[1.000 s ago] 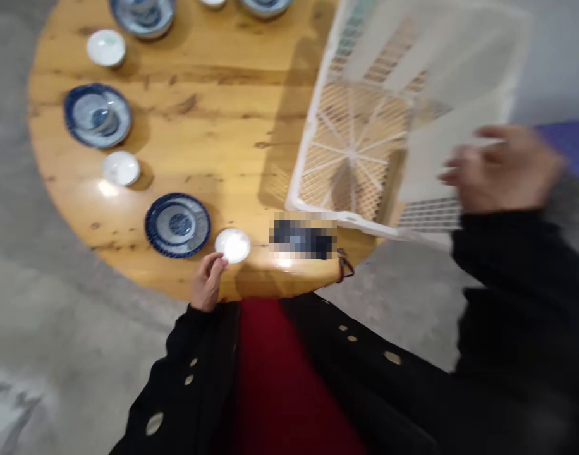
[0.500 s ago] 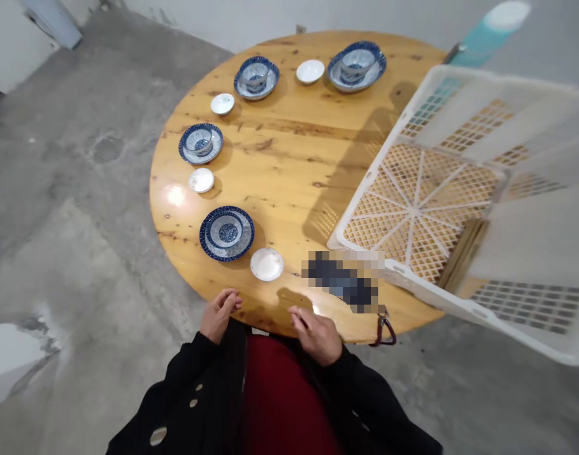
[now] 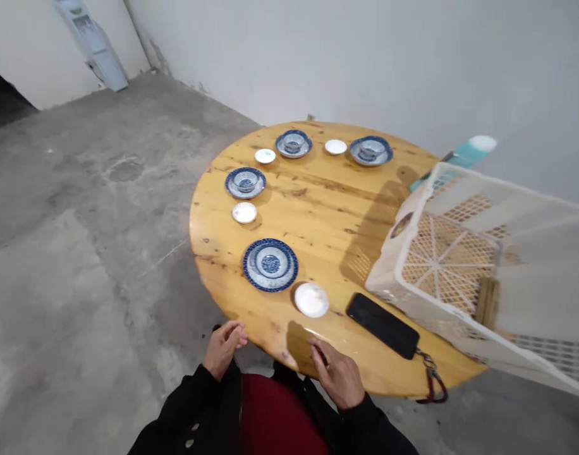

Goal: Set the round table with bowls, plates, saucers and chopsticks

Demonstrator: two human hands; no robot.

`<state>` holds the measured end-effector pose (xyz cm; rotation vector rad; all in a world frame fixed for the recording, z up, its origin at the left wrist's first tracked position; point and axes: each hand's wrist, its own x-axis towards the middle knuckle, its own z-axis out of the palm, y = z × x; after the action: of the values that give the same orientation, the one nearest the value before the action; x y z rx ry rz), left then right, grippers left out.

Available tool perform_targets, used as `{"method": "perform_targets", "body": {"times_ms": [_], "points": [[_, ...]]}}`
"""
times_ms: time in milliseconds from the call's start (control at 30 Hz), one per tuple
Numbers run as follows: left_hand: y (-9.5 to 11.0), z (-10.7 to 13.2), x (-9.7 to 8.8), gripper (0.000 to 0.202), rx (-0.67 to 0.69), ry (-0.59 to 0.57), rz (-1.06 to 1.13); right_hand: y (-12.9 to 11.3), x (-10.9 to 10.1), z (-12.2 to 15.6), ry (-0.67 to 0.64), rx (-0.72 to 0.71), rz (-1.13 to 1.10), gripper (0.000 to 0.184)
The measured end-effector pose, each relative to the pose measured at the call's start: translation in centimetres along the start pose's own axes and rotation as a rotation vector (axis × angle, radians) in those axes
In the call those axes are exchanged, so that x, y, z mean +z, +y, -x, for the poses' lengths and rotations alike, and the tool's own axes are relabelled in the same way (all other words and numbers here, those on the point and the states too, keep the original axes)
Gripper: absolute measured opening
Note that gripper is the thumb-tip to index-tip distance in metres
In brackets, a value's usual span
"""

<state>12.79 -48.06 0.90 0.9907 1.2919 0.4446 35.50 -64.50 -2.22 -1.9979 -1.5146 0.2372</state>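
Containers, right side: white plastic crate (image 3: 425, 311), open side up, on the round wooden table (image 3: 313, 221); slotted walls, lattice base, tabletop visible through the base. Inside, along the base: a bundle of brown wooden-looking sticks (image 3: 487, 303); exact type cannot be told.

Tableware, following the table's left and far edge. Near plate (image 3: 270, 287): blue patterned rim, near bowl (image 3: 271, 262) nested upright on it. Left plate (image 3: 230, 184) carries the left bowl (image 3: 246, 182); far plate (image 3: 280, 146) carries the far bowl (image 3: 293, 144); right-hand far plate (image 3: 354, 150) carries the right-hand far bowl (image 3: 371, 150). All bowls blue and white.

White dishes: near dish (image 3: 311, 299) just beside the near plate, on its right, between it and the phone (image 3: 383, 325); left dish (image 3: 244, 213) between near and left plates; third dish (image 3: 265, 156) between left and far plates; fourth dish (image 3: 335, 147) between the two far plates.

Phone: dark face up, near the crate's front wall; dark red loop (image 3: 431, 379) attached, at the table edge.

Hands: well apart from each other, level with the near table edge. Left hand (image 3: 224, 347): fingers loosely bent, partly open, thumb close to fingertips; nearest to the table edge. Right hand (image 3: 337, 373): half-open, fingers curled loosely; near dish is the closest tableware, clear of the fingers. Contact of either hand with the tabletop: cannot tell.
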Motion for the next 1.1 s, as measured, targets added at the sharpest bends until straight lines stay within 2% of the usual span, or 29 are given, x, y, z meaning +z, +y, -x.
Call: {"method": "perform_targets", "body": {"times_ms": [100, 167, 233, 300, 400, 500, 600, 700, 800, 967, 1100], "points": [[0.1, -0.9, -7.5, 0.046, 0.004, 0.089, 0.023, -6.0, 4.8, -1.8, -0.042, 0.029, -0.092, 0.028], [0.2, -1.2, -12.8, 0.048, 0.027, 0.167, 0.04, -10.6, 8.4, -3.4, -0.119, 0.061, -0.189, 0.029], [0.1, -1.4, -17.6, 0.05, 0.056, 0.245, 0.054, -15.2, 11.8, -5.2, -0.219, 0.03, -0.256, 0.03], [0.0, -1.3, -21.5, 0.051, 0.073, 0.311, 0.062, -19.3, 14.5, -7.3, -0.321, -0.087, -0.276, 0.032], [0.0, -1.6, -25.8, 0.055, 0.069, 0.381, 0.077, -23.7, 17.4, -10.8, -0.454, -0.258, -0.255, 0.033], [0.1, -2.6, -28.8, 0.063, 0.049, 0.399, 0.102, -26.5, 19.5, -14.6, -0.536, -0.289, -0.205, 0.031], [0.7, -4.6, -31.6, 0.069, 0.033, 0.393, 0.129, -29.0, 22.0, -18.3, -0.605, -0.297, -0.158, 0.027], [1.9, -7.9, -34.7, 0.072, 0.036, 0.411, 0.143, -31.5, 25.4, -22.1, -0.676, -0.334, -0.133, 0.026], [4.1, -12.6, -38.4, 0.074, 0.051, 0.431, 0.143, -33.7, 29.6, -26.5, -0.734, -0.366, -0.131, 0.025], [9.3, -20.6, -46.5, 0.079, -0.022, 0.453, 0.097, -36.9, 35.9, -36.3, -0.73, -0.335, -0.127, 0.024], [12.8, -25.1, -53.7, 0.076, -0.075, 0.535, 0.107, -39.5, 39.0, -44.2, -0.661, -0.304, -0.147, 0.024]]}}
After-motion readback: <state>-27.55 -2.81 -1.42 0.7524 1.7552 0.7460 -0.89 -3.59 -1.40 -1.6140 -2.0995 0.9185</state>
